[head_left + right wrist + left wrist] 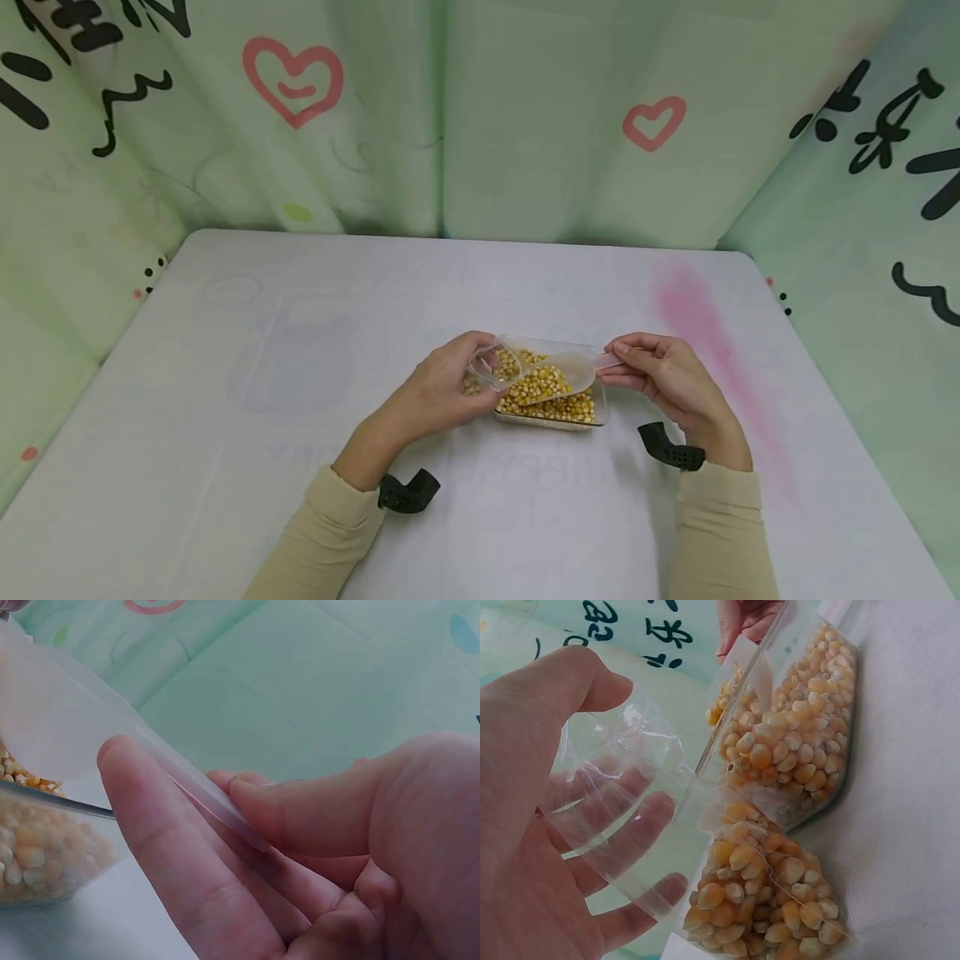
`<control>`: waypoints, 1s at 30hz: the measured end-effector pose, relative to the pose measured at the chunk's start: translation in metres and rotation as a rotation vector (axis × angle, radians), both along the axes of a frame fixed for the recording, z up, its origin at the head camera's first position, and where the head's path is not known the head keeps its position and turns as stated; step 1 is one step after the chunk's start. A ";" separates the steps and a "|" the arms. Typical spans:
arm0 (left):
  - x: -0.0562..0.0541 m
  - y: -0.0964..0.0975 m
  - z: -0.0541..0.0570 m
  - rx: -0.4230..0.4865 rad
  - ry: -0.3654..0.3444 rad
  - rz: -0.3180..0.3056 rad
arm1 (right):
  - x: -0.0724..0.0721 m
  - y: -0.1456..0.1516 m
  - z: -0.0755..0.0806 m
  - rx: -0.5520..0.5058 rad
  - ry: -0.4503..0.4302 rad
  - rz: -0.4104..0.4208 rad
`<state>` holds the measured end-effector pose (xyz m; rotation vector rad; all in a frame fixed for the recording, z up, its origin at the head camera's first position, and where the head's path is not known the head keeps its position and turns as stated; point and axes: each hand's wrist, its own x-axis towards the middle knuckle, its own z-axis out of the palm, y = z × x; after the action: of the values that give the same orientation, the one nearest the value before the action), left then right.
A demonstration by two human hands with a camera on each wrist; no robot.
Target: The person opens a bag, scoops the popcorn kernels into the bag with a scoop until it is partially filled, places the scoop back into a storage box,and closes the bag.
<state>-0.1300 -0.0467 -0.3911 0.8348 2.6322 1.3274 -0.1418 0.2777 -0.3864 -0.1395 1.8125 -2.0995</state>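
Note:
My left hand (435,383) holds a clear plastic bag (626,746) by its open mouth, the film spread between thumb and fingers. Corn kernels (761,900) fill the lower part of the bag, which stands beside a clear rectangular container (551,426). More kernels (810,742) lie inside that container. With thumb and fingers, my right hand (671,375) pinches the handle of a translucent white scoop (579,368). The scoop bears kernels and is over the container, its tip pointing toward the bag's mouth.
A white table (300,500) spreads around the hands, with a pink stain (705,325) on its right side. Green curtains (525,125) with hearts and dark writing surround the far edge and sides. Each wrist bears a black mount (408,493).

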 end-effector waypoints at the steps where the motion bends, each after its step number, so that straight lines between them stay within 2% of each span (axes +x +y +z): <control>1: 0.000 0.000 0.000 0.001 0.002 0.000 | 0.000 0.000 0.000 -0.004 0.000 -0.001; 18: 0.001 -0.001 0.000 -0.005 0.000 -0.007 | 0.001 0.005 -0.003 -0.114 -0.009 -0.021; 30: 0.000 -0.001 0.000 -0.008 0.019 -0.011 | 0.002 0.008 0.001 -0.160 -0.030 -0.070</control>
<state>-0.1301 -0.0474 -0.3914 0.8641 2.6411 1.3116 -0.1399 0.2860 -0.3852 -0.0860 1.6537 -2.2821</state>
